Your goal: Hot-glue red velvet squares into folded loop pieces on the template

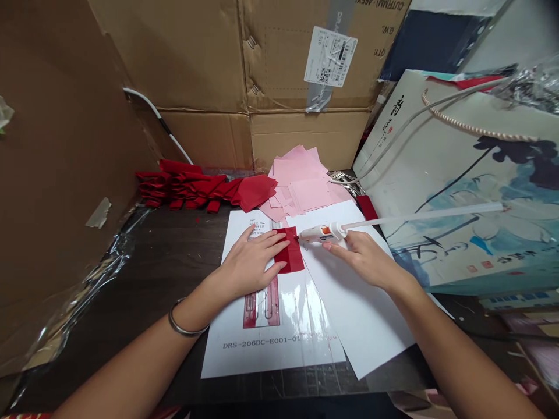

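A person's bare left forearm [140, 349] slants up from the lower left corner, and the left hand [247, 265] lies palm down, its fingers [267, 240] stretched toward the right and slightly parted, with the left thumb [275, 270] set apart below them. The bare right forearm [454, 331] angles inward from the lower right corner to the right hand [364, 256], which is curled in a grip, right thumb [336, 250] pointing left, the other fingers mostly hidden. The two hands are near each other, not touching.

Before me, tall brown cardboard [196, 52] borders a dark tabletop [183, 250] on two sides, a pale wall [528, 35] rising beyond.
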{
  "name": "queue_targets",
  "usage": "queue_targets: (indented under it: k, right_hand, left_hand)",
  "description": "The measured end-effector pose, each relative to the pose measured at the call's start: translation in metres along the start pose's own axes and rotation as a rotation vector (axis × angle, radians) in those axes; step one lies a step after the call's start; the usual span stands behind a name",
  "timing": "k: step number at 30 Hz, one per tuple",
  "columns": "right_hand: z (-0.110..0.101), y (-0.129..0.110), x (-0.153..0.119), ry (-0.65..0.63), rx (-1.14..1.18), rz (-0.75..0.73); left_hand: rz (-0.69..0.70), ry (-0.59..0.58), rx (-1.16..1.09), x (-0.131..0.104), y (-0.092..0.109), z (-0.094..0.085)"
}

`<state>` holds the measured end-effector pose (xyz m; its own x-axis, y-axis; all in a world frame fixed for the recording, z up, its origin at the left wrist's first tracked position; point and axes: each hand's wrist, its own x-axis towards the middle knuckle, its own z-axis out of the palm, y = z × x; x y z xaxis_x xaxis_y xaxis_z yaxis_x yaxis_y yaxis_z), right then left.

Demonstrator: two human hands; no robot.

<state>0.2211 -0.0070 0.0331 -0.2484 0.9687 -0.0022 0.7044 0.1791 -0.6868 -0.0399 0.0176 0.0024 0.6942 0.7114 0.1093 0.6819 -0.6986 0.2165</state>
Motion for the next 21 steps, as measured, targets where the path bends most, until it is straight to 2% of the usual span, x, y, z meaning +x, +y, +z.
queue_targets:
  k: [8,13,21]
  right_hand:
    - [0.000,0.004,-0.009,0.022,-0.020,-0.028]
    - [-0.008,0.003,-0.020,-0.043,-0.043,-0.064]
    - [-0.013,0.007,-0.028,-0.120,-0.115,-0.012]
  left_hand:
    - [0.001,-0.014,0.004,0.000,0.000,-0.001]
    - [-0.003,-0.012,0.009,0.000,0.000,-0.001]
    - [-0.017,-0.039,0.001,0.001,0.001,-0.003]
